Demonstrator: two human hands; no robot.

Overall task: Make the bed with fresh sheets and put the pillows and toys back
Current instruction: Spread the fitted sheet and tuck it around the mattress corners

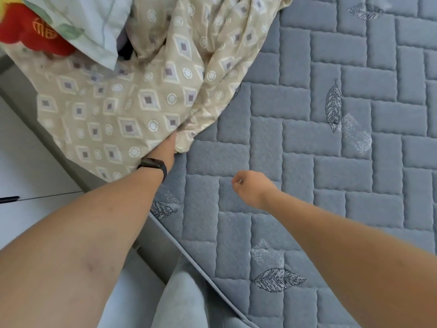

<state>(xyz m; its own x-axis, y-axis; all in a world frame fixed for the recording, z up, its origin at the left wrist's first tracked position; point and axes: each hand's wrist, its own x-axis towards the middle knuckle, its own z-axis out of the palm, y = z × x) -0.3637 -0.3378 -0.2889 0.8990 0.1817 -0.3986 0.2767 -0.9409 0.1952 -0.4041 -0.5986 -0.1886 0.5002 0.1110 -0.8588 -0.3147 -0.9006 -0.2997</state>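
Bedsheet (123, 107) of beige cotton, printed with diamonds and circles, is bunched at the quilted grey mattress (331, 162) edge, gripped by the left hand (169, 145); fingers buried in folds. The right hand (250, 188) is curled, empty, nearby. Beyond, a pale pillow (94, 27) and red plush toy (30, 31) are piled.

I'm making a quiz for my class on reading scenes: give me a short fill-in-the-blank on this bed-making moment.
1. The left hand grips the ____ patterned sheet.
2. The right hand is curled and holds ____.
3. The bare mattress is quilted and embroidered with ____.
4. A black ____ sits on the left wrist.

Missing words: beige; nothing; leaves; band
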